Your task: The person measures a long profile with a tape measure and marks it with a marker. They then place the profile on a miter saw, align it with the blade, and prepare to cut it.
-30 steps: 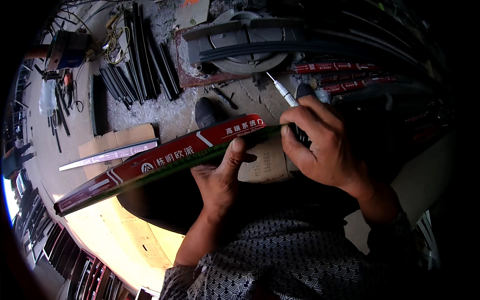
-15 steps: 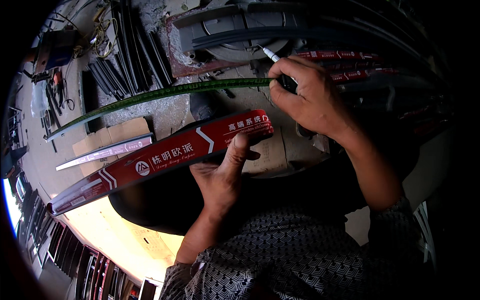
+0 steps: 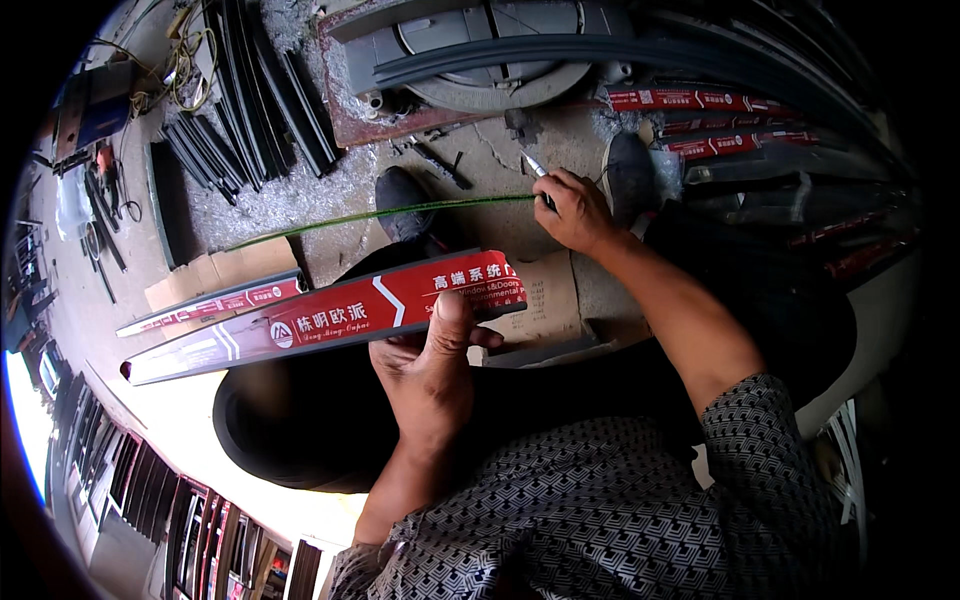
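Note:
My left hand (image 3: 430,375) is closed round the right end of a long dark profile (image 3: 330,312) covered in red and white film, its thumb on top. The profile reaches out to the left over my lap. Ahead and to the right, my right hand (image 3: 577,212) grips a white pen (image 3: 533,164), tip pointing away from me. From the same hand a thin green tape measure blade (image 3: 420,206) runs left, now seen nearly edge-on; the tape's case is mostly hidden by the fingers. The two hands are apart.
A shorter film-covered profile (image 3: 215,307) lies on cardboard (image 3: 215,272) at the left. Beyond my shoes (image 3: 405,195) stands a round grey machine base (image 3: 500,92) with dark strips across it. Bundled dark profiles (image 3: 240,105) lie far left; red-labelled profiles (image 3: 715,100) lie right.
The tape blade has turned edge-on and its visible length is shorter. My right hand has moved down and slightly left with the pen. The held profile has tilted closer to level.

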Tool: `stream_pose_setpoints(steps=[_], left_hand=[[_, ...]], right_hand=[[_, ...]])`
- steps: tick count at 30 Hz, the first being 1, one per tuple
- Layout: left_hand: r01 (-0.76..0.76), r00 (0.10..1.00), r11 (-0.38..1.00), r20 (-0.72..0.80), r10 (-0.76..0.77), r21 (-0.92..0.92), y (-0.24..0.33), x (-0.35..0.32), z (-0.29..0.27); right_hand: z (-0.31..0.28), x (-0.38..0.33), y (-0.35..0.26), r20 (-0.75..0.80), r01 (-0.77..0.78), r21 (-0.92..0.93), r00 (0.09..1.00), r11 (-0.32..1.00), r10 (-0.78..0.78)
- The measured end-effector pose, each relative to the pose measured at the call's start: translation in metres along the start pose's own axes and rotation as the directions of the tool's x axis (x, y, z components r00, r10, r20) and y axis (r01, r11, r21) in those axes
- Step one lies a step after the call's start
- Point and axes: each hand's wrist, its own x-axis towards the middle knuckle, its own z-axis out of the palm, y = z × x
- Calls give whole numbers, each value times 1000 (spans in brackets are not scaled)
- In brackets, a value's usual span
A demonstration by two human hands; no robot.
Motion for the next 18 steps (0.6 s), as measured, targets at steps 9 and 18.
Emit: stream_pose_setpoints(steps=[9, 18], left_hand=[[82, 997, 996, 0, -82, -19, -3, 6, 0], [106, 994, 993, -4, -106, -44, -8, 13, -1]], right_hand=[[25, -10, 39, 13, -30, -53, 999, 998, 31], [35, -16, 57, 116, -37, -73, 992, 997, 45]])
